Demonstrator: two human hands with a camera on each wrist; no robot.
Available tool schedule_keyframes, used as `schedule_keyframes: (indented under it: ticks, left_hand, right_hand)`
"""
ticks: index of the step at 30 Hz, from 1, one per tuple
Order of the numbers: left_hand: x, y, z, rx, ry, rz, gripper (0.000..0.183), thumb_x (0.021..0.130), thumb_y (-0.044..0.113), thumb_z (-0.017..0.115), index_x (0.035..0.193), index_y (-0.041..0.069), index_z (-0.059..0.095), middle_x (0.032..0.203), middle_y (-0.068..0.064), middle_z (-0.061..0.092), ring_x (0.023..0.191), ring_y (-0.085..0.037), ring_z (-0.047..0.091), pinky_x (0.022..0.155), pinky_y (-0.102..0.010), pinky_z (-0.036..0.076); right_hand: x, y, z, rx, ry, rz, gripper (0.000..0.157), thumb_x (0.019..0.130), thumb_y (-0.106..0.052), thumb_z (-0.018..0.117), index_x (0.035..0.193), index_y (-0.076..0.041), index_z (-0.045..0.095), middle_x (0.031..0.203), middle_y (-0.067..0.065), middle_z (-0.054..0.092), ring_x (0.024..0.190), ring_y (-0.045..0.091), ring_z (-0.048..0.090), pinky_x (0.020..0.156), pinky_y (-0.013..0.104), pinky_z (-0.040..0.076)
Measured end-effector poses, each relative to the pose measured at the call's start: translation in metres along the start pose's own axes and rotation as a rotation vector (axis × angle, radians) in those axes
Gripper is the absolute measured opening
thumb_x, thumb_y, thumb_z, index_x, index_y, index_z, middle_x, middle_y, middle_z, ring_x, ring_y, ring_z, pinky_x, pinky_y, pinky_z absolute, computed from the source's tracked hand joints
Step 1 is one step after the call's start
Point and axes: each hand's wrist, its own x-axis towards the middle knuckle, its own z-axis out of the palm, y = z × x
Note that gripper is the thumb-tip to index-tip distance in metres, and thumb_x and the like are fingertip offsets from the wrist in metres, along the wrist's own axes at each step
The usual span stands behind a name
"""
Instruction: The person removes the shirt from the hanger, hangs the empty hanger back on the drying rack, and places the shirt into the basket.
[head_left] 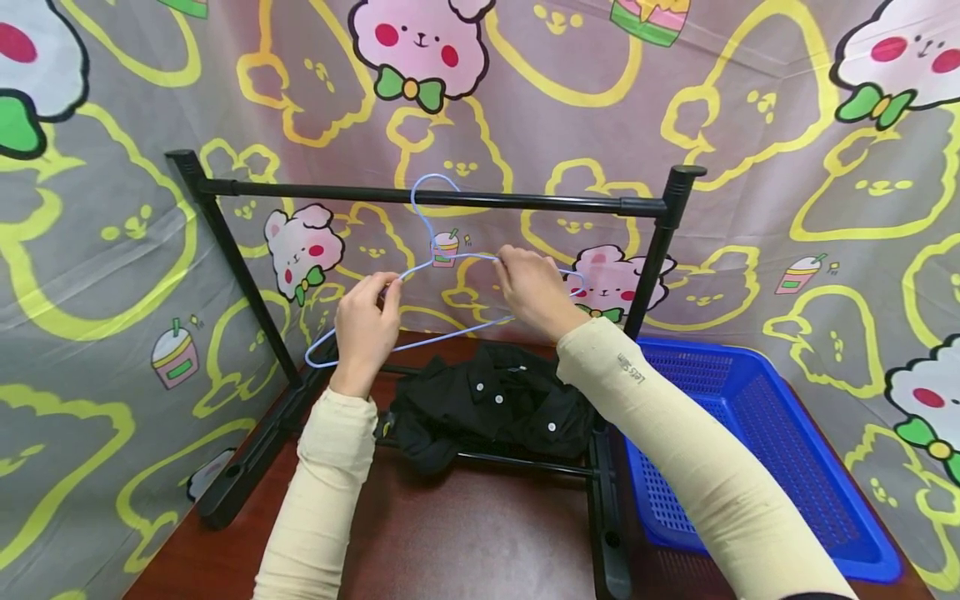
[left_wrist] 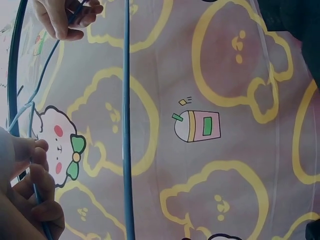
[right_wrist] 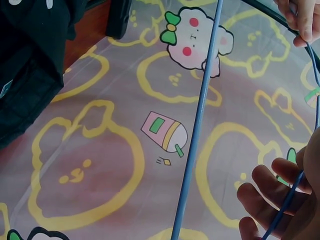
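Observation:
A thin blue wire clothes hanger (head_left: 450,335) is held up in front of the black rack, its hook at the top bar (head_left: 525,200). My left hand (head_left: 367,329) pinches its left shoulder between thumb and fingers. On the right shoulder my right hand (head_left: 531,287) grips the wire, with fingers (right_wrist: 270,185) curled around it. Whether the hook touches the bar cannot be told. Below the hanger a crumpled black garment with white buttons (head_left: 487,408) lies over the lower part of the rack.
The rack's left post (head_left: 243,275) and right post (head_left: 652,258) stand either side of the hands. A blue plastic basket (head_left: 825,500) sits to the right on the brown table (head_left: 480,542). Behind hangs a cartoon-printed curtain (head_left: 750,275).

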Motion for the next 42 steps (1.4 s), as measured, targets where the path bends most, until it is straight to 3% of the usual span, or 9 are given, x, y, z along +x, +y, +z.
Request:
schedule_keyframes:
  ticks: [17, 29, 42]
  left_hand:
    - [-0.006, -0.012, -0.004, 0.002, -0.004, -0.036, 0.018, 0.091, 0.018, 0.060, 0.092, 0.005, 0.071, 0.076, -0.007, 0.063, 0.062, -0.021, 0.054, 0.056, -0.036, 0.039]
    - [-0.007, -0.015, -0.010, 0.009, 0.009, -0.030, 0.017, 0.091, 0.017, 0.060, 0.089, 0.004, 0.071, 0.076, -0.009, 0.063, 0.063, -0.024, 0.054, 0.056, -0.038, 0.038]
    - [-0.007, -0.011, -0.007, -0.022, 0.000, 0.010, 0.017, 0.090, 0.011, 0.058, 0.093, 0.000, 0.070, 0.076, -0.011, 0.061, 0.067, -0.025, 0.058, 0.059, -0.037, 0.042]
  right_hand:
    - [0.006, -0.005, 0.016, -0.023, -0.027, 0.000, 0.022, 0.101, -0.024, 0.042, 0.088, -0.009, 0.053, 0.074, 0.003, 0.052, 0.073, 0.021, 0.053, 0.074, 0.043, 0.041]
    - [0.011, -0.009, 0.022, -0.023, -0.066, 0.002, 0.029, 0.102, -0.025, 0.041, 0.117, -0.008, 0.058, 0.094, 0.005, 0.060, 0.099, 0.026, 0.056, 0.092, 0.043, 0.040]
    - [0.011, -0.008, 0.020, -0.059, -0.046, 0.018, 0.032, 0.102, -0.025, 0.040, 0.124, -0.009, 0.056, 0.112, 0.007, 0.060, 0.105, 0.026, 0.053, 0.100, 0.044, 0.033]
